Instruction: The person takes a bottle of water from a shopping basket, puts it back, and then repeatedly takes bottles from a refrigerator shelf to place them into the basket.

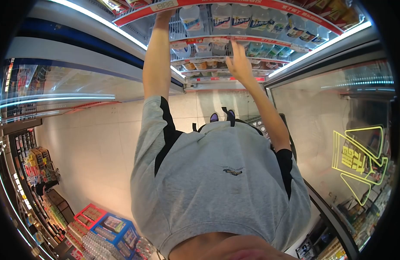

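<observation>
My left arm reaches up into an open fridge, and my left hand is mostly hidden at the shelf's red front strip, beside a price tag. What its fingers do cannot be seen. My right hand is raised in front of the lower shelves with its fingers apart and nothing in it. Behind and above it, clear bottles with blue and white labels stand in a row on a wire shelf. A white-capped bottle stands nearest my left hand.
Glass doors stand on both sides, the right one with yellow lettering. A dark basket is partly hidden by my right arm. Stacked drinks in red and blue crates are at the lower left, near stocked shelves.
</observation>
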A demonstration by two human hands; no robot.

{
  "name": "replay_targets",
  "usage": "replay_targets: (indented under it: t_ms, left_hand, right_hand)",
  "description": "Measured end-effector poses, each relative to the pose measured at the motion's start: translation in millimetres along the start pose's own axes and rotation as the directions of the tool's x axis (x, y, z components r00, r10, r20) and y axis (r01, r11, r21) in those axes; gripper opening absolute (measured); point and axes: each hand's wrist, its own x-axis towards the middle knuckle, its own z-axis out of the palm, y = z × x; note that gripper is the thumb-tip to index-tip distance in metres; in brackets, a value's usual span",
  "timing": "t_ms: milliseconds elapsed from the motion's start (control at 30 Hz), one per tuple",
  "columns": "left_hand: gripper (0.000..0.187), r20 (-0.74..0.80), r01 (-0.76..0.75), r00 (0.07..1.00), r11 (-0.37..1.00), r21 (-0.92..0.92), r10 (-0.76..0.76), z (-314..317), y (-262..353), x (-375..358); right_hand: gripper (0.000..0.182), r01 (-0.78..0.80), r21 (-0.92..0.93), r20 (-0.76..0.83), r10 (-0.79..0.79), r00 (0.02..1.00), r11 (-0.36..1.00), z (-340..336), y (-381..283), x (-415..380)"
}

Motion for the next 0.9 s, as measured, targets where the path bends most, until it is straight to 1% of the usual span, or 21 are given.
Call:
replay_targets:
  t_ms: [100,300,400,500,600,767,900]
  left_hand:
    - [0.045,-0.003,-0.011,1.000,0.999,0.031,0.011,0.2,-2.8,-1.3]
    - [0.043,-0.013,-0.026,1.000,0.995,0.095,0.027,7.2,-2.8,-3.7]
    - [0.043,-0.013,-0.035,0.999,0.991,0.131,0.037,11.9,-3.4,-5.5]
    - [0.042,-0.020,-0.048,0.998,0.987,0.153,0.052,13.6,-2.6,-7.0]
    - [0.042,-0.027,-0.063,0.997,0.982,0.176,0.069,15.3,-1.9,-11.5]
    - [0.041,-0.052,-0.115,0.990,0.966,0.231,0.130,20.9,-2.5,-23.7]
    - [0.041,-0.087,-0.193,0.969,0.927,0.322,0.232,21.2,-0.3,-43.8]
  right_hand:
    - [0.066,0.002,0.011,0.009,-0.002,1.000,1.000,2.2,1.8,-3.9]
    - [0.068,0.070,-0.029,-0.051,-0.072,0.996,0.997,8.3,3.7,-6.4]
    - [0.068,0.063,-0.048,-0.063,-0.066,0.996,0.997,11.0,9.4,-8.6]
    - [0.069,-0.011,0.002,-0.002,0.011,1.000,1.000,6.3,7.5,-12.2]
    - [0.070,-0.028,0.016,0.010,0.028,1.000,0.999,7.3,9.0,-14.4]
    - [0.067,0.075,0.021,-0.089,-0.073,0.993,0.997,-3.6,-7.9,-1.0]
    - [0.059,0.137,0.002,-0.152,-0.135,0.979,0.991,-22.7,-22.5,26.6]
